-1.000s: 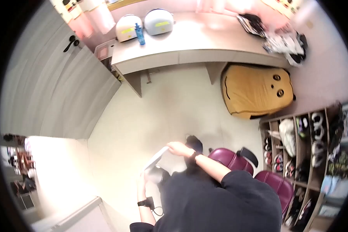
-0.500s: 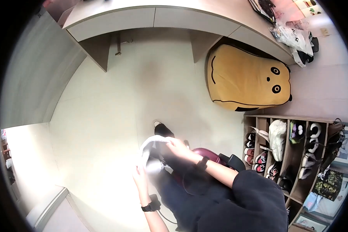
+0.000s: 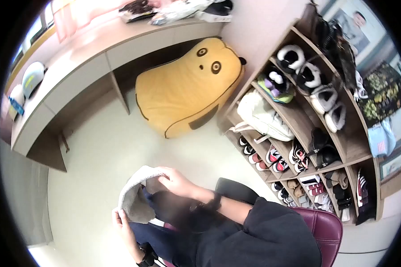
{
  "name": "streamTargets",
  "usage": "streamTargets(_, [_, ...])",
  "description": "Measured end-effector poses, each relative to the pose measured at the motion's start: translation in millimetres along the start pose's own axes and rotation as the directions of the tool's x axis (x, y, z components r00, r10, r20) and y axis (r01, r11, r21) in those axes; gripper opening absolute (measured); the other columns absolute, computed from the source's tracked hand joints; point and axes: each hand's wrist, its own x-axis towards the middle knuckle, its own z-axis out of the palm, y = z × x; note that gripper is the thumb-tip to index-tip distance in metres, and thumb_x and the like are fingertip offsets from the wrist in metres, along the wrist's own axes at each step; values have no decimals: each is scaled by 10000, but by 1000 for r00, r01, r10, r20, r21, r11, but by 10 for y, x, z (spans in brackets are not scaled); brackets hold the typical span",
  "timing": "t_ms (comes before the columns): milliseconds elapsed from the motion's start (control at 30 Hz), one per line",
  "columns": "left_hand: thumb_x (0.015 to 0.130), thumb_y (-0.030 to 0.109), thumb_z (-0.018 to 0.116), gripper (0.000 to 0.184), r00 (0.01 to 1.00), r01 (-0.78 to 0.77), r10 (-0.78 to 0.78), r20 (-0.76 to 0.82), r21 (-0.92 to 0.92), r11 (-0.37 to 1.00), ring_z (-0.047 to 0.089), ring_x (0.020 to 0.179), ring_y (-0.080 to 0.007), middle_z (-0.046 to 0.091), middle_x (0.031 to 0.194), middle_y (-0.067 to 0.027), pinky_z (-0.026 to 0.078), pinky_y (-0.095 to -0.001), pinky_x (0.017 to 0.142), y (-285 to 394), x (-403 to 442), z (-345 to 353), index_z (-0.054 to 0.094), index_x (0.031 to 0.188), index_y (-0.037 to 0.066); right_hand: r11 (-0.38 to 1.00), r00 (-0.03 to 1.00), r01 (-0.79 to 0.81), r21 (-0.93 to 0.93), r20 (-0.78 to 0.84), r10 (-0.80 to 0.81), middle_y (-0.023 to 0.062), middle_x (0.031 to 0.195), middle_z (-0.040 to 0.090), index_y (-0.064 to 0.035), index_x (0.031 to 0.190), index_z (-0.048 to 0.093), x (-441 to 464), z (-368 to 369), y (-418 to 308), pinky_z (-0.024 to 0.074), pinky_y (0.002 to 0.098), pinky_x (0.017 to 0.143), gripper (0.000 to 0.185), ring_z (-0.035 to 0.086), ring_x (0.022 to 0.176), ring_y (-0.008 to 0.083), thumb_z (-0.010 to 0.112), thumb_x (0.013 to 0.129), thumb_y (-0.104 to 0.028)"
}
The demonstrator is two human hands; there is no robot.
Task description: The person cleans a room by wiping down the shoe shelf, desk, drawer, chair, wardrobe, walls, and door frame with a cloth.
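Observation:
A light grey, fuzzy hat (image 3: 131, 198), which looks like a bucket hat, is held above my lap with its opening partly facing me. My left hand (image 3: 122, 222) pinches its near left edge between thumb and fingers. On the far right side, my right hand (image 3: 177, 181) grips the rim, with the thumb on top. Part of the hat's inside is shaded and blurred. Beneath it are my dark blue trousers (image 3: 165, 238).
I sit on a maroon chair (image 3: 329, 233). A yellow animal-faced beanbag (image 3: 182, 86) leans under the long desk (image 3: 80, 58). To the right, a wooden rack (image 3: 352, 144) holds shoes and a white backpack (image 3: 263, 118). A cap (image 3: 33, 79) sits on the desk at left.
My view has swung right toward the shoe rack, and more of the chair shows. Both hands still hold the hat, now with its grey, fuzzy outside more visible.

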Motion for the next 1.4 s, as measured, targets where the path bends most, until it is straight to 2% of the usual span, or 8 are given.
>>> streamTargets(233, [959, 209, 450, 205, 931, -169, 175, 321, -44, 985, 392, 664, -39, 451, 736, 35, 339, -184, 595, 979, -472, 2210, 518, 879, 33, 999, 920, -14, -31, -393, 1, 166, 1070, 608, 94, 1217, 458, -1083, -2204, -372, 439, 291, 846, 378, 563, 979, 166, 485, 895, -103])
streamTargets(533, [930, 152, 497, 143, 617, -232, 200, 761, -67, 970, 365, 650, -33, 432, 719, 51, 323, -185, 580, 1627, -1573, 4524, 516, 884, 19, 992, 309, 97, -78, -945, -104, -23, 683, 477, 9, 1102, 549, -2807, -4046, -302, 344, 206, 534, 248, 402, 603, 49, 498, 875, -78])
streamTargets(833, [910, 157, 549, 135, 194, -361, 254, 948, -172, 917, 395, 615, -23, 460, 680, 59, 311, -176, 547, 1794, -2655, 5847, 546, 887, 24, 967, -169, -25, -254, -952, -255, 41, 933, 611, 13, 1039, 585, -4682, -4767, -545, 440, 212, 739, 213, 552, 840, 81, 491, 848, 5])
streamTargets(1033, [880, 162, 592, 156, 60, -485, 478, 876, -393, 782, 442, 615, -45, 484, 662, 29, 356, -225, 546, 2158, -3346, 6778, 584, 887, 7, 762, -377, -547, -347, -711, -594, 94, 953, 535, -16, 927, 634, -5677, -4931, -803, 410, 319, 827, 177, 519, 926, 243, 622, 750, -7])
streamTargets(1100, [842, 115, 587, 147, -27, -594, 669, 742, -551, 586, 541, 738, -263, 581, 800, -136, 423, -327, 692, 2366, -3575, 7110, 595, 912, -14, 642, -392, -715, -277, -602, -696, 84, 930, 504, -52, 906, 658, -5869, -5060, -896, 387, 348, 799, 180, 486, 890, 251, 669, 726, -49])
streamTargets(1233, [812, 88, 588, 110, -103, -728, 863, 494, -629, 273, 492, 844, -307, 560, 878, -125, 383, -406, 763, 2506, -3951, 7717, 602, 893, 15, 400, -236, -891, -214, -534, -812, 88, 863, 534, -55, 899, 654, -6068, -5458, -1014, 389, 368, 752, 158, 511, 817, 254, 657, 743, -83])
streamTargets(1300, [824, 156, 573, 160, -130, -773, 855, 502, -591, 229, 495, 932, -312, 564, 967, -137, 368, -420, 845, 2286, -3982, 8039, 618, 918, 34, 632, -307, -713, -304, -675, -670, 110, 816, 554, -31, 914, 636, -6084, -5644, -969, 428, 356, 674, 156, 545, 742, 273, 630, 768, -85])
streamTargets(1400, [862, 405, 468, 449, -93, -911, 747, 658, -359, 203, 383, 1233, -337, 508, 1212, -209, 239, -458, 1054, 1994, -3982, 8298, 604, 1070, 31, 578, -287, -776, -252, -674, -681, 156, 887, 590, -22, 999, 610, -5844, -5773, -760, 465, 379, 728, 209, 582, 805, 325, 570, 799, -68])
